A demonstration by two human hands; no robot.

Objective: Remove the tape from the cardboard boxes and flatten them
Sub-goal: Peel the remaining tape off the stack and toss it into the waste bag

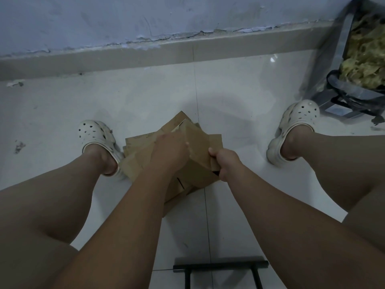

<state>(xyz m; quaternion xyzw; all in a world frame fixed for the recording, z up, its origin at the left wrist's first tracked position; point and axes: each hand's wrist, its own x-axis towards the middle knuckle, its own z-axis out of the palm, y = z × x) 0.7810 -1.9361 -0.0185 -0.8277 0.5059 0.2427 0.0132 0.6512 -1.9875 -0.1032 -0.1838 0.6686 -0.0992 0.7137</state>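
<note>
Flattening | our right hand [226, 163] fingers curl round the flap [198, 140], rising to 12 o'clock | left hand [169, 152] at 9 o'clock on cardboard box [137, 157], fingers hidden: we cannot tell.

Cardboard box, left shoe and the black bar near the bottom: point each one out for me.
cardboard box [198, 142], head view, on the raised tan flap.
left shoe [93, 132], head view, on its perforated toe.
black bar [220, 265], head view, on the middle of the horizontal tube.
</note>
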